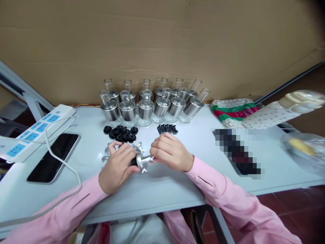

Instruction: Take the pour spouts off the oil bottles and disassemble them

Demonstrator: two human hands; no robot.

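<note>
My left hand [118,166] is closed around the black base of a silvery metal pour spout [140,160], which lies sideways with its narrow end to the right. At that narrow end, the fingers of my right hand [170,153] are pinched together; whether they also hold a small part is hidden. More silvery metal spouts [139,147] lie behind my left hand, partly covered by it. Just beyond them is a heap of black rubber stoppers [123,133]. Small black pieces [167,128] lie in a row past my right hand.
Several glass bottles with metal sleeves [145,110] stand in two rows at the back. On the left are a white power strip [38,130], a phone [54,157] and a loose cable [63,162]. To the right lie a pixelated dark object [237,152], a patterned cloth [232,110] and a plastic bag [304,149].
</note>
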